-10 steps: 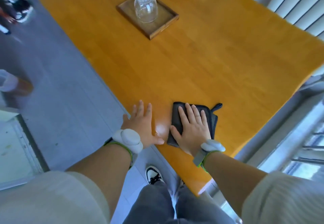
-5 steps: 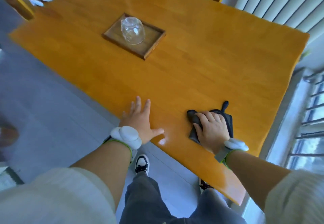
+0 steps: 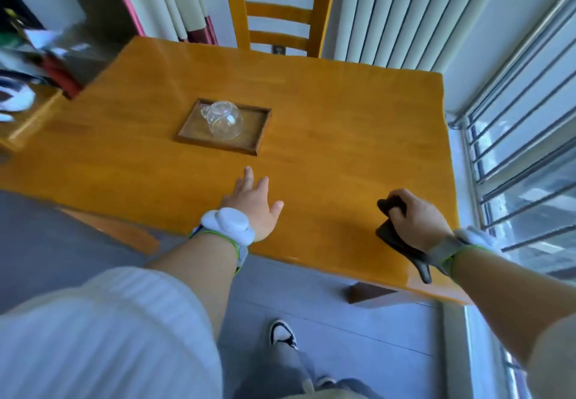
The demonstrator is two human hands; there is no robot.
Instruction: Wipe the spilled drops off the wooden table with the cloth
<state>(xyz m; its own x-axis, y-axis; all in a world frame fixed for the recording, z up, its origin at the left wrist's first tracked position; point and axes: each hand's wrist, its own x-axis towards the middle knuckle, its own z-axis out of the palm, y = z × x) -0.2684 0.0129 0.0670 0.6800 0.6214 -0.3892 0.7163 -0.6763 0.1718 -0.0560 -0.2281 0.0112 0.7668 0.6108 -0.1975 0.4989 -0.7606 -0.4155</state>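
Gripping the dark cloth (image 3: 393,236) bunched in curled fingers, right hand (image 3: 417,217) sits at near right edge of wooden table (image 3: 343,118); a second ago it pressed the cloth flat, further left. Left hand (image 3: 254,203) stays flat, fingers spread, holding nothing. Reads as the wipe ending, cloth gathered up. No drops visible on the wood, glare makes it hard to tell. Cloth mostly hidden under hand, one tail hangs over the edge. Glass cup (image 3: 225,119) inverted on tray (image 3: 261,136), far centre.

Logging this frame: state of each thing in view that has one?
cloth: bunched, gripped by right hand, on the table
right hand: curled round cloth
left hand: flat on table, fingers spread
glass cup: upside down in tray
tray: flat on table
table: no drops discernible
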